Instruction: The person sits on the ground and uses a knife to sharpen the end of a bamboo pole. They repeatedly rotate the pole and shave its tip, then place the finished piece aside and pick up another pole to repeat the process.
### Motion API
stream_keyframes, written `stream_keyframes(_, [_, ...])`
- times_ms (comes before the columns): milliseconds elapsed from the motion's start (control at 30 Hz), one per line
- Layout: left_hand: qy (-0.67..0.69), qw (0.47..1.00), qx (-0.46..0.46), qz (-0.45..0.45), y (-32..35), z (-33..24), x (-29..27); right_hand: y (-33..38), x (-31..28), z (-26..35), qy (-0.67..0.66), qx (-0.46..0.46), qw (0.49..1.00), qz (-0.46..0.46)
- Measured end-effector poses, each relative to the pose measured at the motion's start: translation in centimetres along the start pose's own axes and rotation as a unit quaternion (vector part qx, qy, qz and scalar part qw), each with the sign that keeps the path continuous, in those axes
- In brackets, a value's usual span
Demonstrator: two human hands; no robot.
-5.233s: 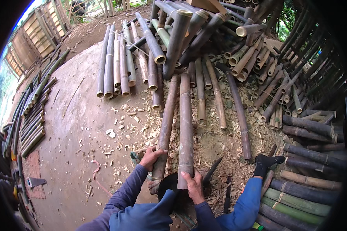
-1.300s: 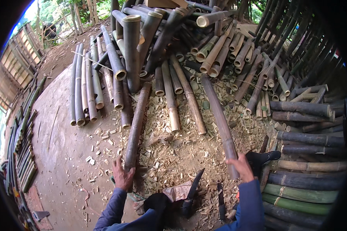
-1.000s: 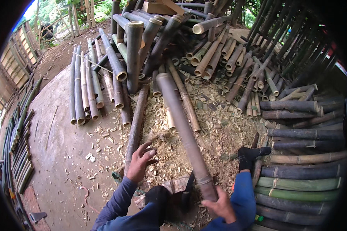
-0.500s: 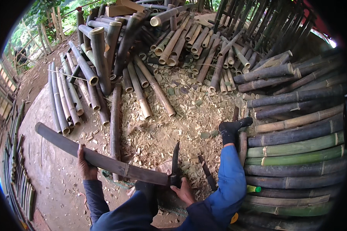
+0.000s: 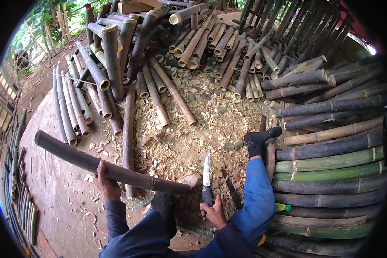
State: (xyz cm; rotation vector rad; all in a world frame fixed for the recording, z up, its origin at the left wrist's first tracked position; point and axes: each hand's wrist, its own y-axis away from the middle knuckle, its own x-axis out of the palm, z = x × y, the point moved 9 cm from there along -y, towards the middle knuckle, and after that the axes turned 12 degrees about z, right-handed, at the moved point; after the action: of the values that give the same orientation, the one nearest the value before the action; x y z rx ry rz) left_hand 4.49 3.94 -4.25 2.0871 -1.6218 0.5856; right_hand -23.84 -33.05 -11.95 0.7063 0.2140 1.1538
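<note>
A long dark bamboo pole slants from the upper left down toward the middle, in front of my legs. My left hand is closed around it from below, near its middle. Its right end lies close to a pale chunk of wood; whether they touch I cannot tell. My right hand grips the dark handle of a large knife. The bright blade points away from me, apart from the pole's end.
Wood chips cover the ground ahead. Stacked bamboo poles line the right side, and cut lengths pile up at the back. A dark flat strip lies right of the knife. My foot in a dark sock rests near the right stack.
The knife has moved right, away from the pole's end, and its blade has turned so a bright face shows. The pole has rolled in my left hand, and its right end has risen slightly.
</note>
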Motion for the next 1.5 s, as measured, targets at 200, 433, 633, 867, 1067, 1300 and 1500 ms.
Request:
stream_keyframes(200, [-0.053,0.997,0.026,-0.043,-0.1,-1.4,0.7,1.8,2.9,4.0,0.030,-0.117,0.990,0.070])
stream_keyframes(433, [-0.097,0.994,0.016,-0.048,0.0,-1.8,0.7,0.0,1.8,1.9,0.400,-0.147,0.904,-0.022])
stream_keyframes(633, [-0.079,0.995,0.026,-0.050,-0.7,-1.4,-0.4,-0.4,3.3,3.3,0.494,-0.135,0.859,-0.014])
stream_keyframes(867, [-0.099,0.993,0.050,-0.029,-0.7,-2.1,0.6,0.9,6.3,7.7,0.403,-0.297,0.864,-0.051])
stream_keyframes(1067, [-0.099,0.994,0.035,0.007,-0.7,-1.9,1.3,-1.9,5.3,5.4,0.514,-0.084,0.854,-0.003])
stream_keyframes(1300, [-0.054,0.994,0.032,0.094,-0.4,-2.3,3.4,1.5,6.9,9.2,0.403,-0.361,0.840,-0.047])
stream_keyframes(1500, [-0.046,0.990,0.047,0.121,-0.5,-2.4,4.8,-0.5,6.0,6.9,0.541,-0.138,0.829,-0.026])
